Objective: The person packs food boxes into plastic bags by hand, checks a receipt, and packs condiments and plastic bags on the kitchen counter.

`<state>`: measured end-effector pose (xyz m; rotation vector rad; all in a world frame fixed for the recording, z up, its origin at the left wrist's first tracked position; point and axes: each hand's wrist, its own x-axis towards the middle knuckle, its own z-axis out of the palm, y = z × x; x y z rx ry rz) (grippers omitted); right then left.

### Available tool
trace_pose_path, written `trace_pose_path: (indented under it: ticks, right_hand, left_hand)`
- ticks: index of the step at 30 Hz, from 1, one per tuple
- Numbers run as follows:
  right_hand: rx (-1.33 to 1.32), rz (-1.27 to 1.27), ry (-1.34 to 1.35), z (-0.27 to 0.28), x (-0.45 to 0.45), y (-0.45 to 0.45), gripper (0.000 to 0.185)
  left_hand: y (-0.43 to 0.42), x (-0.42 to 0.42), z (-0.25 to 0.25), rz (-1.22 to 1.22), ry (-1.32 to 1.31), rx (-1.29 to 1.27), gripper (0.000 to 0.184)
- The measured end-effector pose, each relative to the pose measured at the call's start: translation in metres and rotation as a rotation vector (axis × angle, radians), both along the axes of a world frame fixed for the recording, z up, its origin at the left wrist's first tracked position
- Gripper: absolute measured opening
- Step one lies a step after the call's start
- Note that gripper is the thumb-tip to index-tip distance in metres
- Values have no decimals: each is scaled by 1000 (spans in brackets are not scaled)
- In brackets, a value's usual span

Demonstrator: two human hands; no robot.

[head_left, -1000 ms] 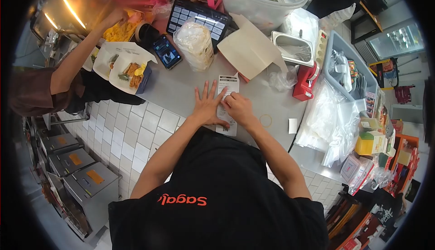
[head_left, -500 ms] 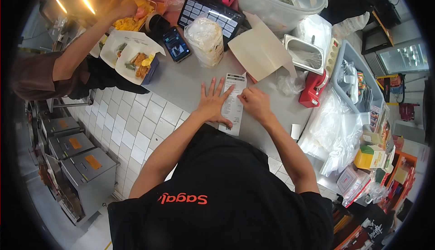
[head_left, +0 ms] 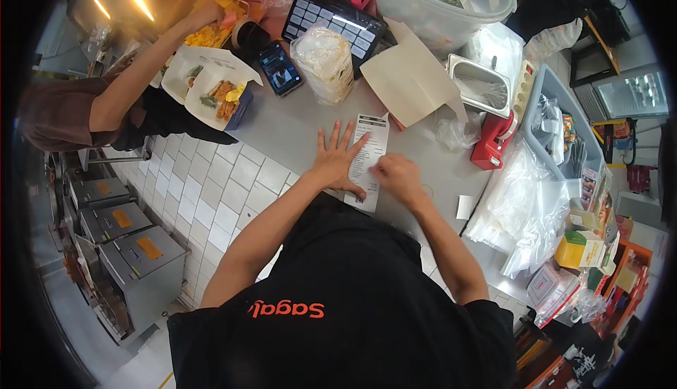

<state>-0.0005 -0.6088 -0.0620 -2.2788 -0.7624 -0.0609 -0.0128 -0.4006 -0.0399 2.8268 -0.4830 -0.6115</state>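
Observation:
A long printed receipt (head_left: pixel 369 151) lies flat on the steel counter in front of me. My left hand (head_left: pixel 337 163) rests palm down over its left side, fingers spread and open. At the receipt's right edge, my right hand (head_left: pixel 397 176) is closed with its fingers curled in. Whatever its fingertips pinch, if anything, is hidden. Beyond the receipt stand an unfolded cardboard food box (head_left: pixel 409 82) and a clear plastic bag (head_left: pixel 322 61) with pale contents.
A red tape dispenser (head_left: pixel 492 141), a metal tray (head_left: pixel 479 82) and plastic bags (head_left: pixel 504 192) lie to the right. A tablet (head_left: pixel 333 22) and phone (head_left: pixel 279 70) sit at the back. To the left, a co-worker's arm (head_left: pixel 141 58) reaches over a filled food box (head_left: pixel 226 100).
My right hand has moved down along the receipt's right edge, towards me. My left hand stays spread on the paper. The whole view has shifted slightly.

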Motion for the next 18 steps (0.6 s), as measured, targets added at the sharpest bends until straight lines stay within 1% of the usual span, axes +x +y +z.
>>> trace_pose_path:
  ticks: [1, 2, 4, 5, 6, 8, 9, 10, 12, 14, 16, 17, 18]
  right_hand:
    - [-113, -29, 78, 15, 6, -9, 18]
    - [-118, -28, 85, 14, 4, -8, 18]
    - [-24, -19, 36, 9, 6, -1, 18]
    - [89, 39, 45, 6, 0, 9, 18]
    - [90, 36, 40, 5, -4, 12, 18]
    - [-15, 127, 45, 4, -9, 15, 17]
    - [-2, 78, -9, 0, -4, 3, 17]
    - [-5, 81, -12, 8, 4, -7, 17]
    - [-182, -54, 70, 22, 13, -21, 17]
    - [-150, -43, 35, 20, 13, -13, 18]
    - [-46, 119, 0, 15, 4, 9, 19]
    - [-112, 193, -6, 9, 3, 16, 18]
    - [-108, 194, -7, 5, 6, 16, 18]
  left_hand:
    - [-1, -1, -1, 5, -8, -5, 147]
    - [-1, -4, -3, 6, -2, -9, 147]
    - [0, -2, -3, 9, -22, -23, 147]
    - [-1, 0, -4, 7, -27, -23, 147]
    - [-1, 0, -4, 7, -11, -9, 149]
    - [0, 0, -5, 2, 6, 9, 150]
    - [0, -1, -4, 3, 5, -6, 150]
    - [0, 0, -4, 10, 3, -24, 150]
    - [0, -3, -6, 15, -7, -36, 150]
    - [0, -1, -7, 15, -32, -41, 150]
    - [1, -1, -4, 8, -2, -32, 149]
    - [1, 0, -4, 9, -6, -28, 149]
    - [0, 0, -5, 7, -3, -27, 149]
